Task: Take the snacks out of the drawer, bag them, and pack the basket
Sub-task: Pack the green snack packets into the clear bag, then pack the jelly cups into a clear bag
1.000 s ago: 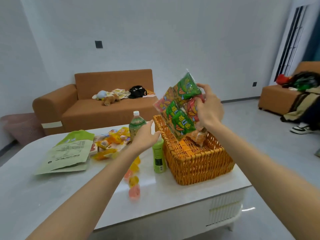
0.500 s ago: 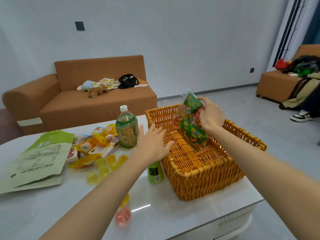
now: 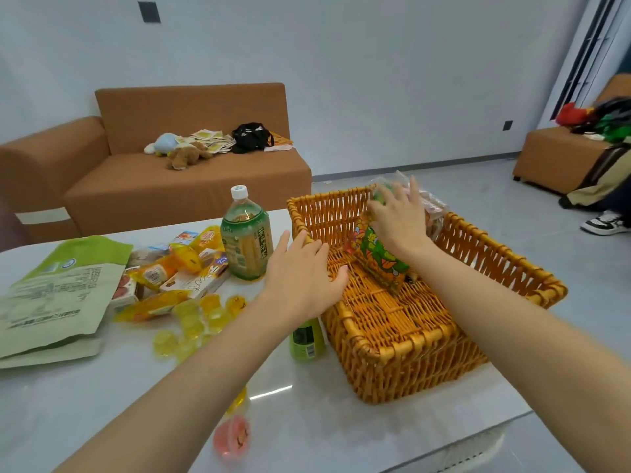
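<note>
From the head view, the left hand (image 3: 300, 278) lies flat with straight fingers on the left rim of the wicker basket (image 3: 495, 256), holding nothing. The right hand (image 3: 399, 223) covers the top of the snack bag (image 3: 379, 259), which stands tilted inside the basket near its far wall. Blur hides whether the fingers clasp it. A tea bottle (image 3: 246, 240) stands upright just left of the basket on the table (image 3: 307, 435).

upper left: dark wall plate (image 3: 149, 11) | left centre: brown sofa (image 3: 191, 189) carrying plush toys (image 3: 186, 156), paper packets (image 3: 213, 139), black bag (image 3: 252, 137) | right edge: second brown seat (image 3: 553, 158), red and green items (image 3: 575, 114) on top; sneaker (image 3: 604, 222) on floor | foreground: glossy white table (image 3: 102, 404)
</note>
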Tool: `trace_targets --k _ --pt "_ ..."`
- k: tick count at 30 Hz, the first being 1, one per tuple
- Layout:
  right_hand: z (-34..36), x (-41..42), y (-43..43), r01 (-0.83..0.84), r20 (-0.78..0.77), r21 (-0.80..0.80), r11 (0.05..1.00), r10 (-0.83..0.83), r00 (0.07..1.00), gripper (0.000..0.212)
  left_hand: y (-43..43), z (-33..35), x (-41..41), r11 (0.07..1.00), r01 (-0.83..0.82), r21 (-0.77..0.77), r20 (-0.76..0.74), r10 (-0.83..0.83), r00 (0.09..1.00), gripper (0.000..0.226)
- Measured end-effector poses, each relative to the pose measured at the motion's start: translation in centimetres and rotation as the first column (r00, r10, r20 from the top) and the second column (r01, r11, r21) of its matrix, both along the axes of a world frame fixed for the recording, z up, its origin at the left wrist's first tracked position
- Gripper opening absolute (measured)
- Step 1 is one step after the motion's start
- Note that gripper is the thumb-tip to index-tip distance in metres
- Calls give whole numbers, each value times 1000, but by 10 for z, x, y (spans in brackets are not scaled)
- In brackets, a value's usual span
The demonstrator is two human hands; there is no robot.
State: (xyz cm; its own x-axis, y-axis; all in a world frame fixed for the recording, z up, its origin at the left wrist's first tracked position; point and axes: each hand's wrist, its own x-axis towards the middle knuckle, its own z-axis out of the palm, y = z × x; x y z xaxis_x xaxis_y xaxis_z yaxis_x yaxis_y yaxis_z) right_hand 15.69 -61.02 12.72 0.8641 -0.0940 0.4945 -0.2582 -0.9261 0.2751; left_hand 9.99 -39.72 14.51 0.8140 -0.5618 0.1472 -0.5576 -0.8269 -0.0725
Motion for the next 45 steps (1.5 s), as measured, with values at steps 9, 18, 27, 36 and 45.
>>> trace_targets --k 9,18,27,36,45 --pt "-29 -10 -24 221 -449 -67 973 -227 864 89 0 -3 -5 999 -1 -52 -10 0 1000 61" --pt "5 -39 24 -56 -79 249 967 78 994 48 7 3 -21 989 18 -144 -4 -18 1000 59" --pt "68 -142 84 -344 195 403 848 288 938 39 60 44 -68 985 -30 -169 139 54 989 53" --pt "68 -225 158 -448 117 355 820 436 892 34 147 46 -127 960 -154 -235 138 190 972 48" --pt "35 -258 241 -477 -55 412 776 544 837 38 251 7 -174 909 -334 -249 0 345 939 45"
